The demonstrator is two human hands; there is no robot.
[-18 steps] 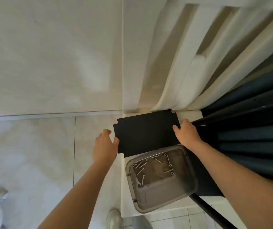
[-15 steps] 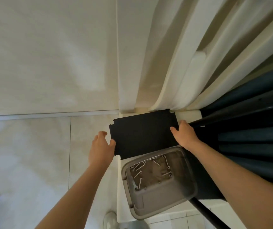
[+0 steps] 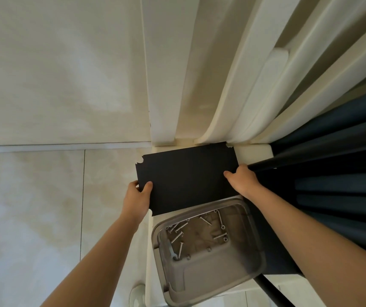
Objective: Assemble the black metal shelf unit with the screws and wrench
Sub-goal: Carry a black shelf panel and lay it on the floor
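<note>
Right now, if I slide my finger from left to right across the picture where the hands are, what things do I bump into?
Pale floor tiles → left hand → black panel, which both hands hold by its side edges → right hand → black pole.

Left hand (image 3: 138, 197): thumb on top, pinches the black panel (image 3: 186, 178).
Right hand (image 3: 243, 181): fingers curled over its opposite edge.
Arms: both extended forward.
</note>
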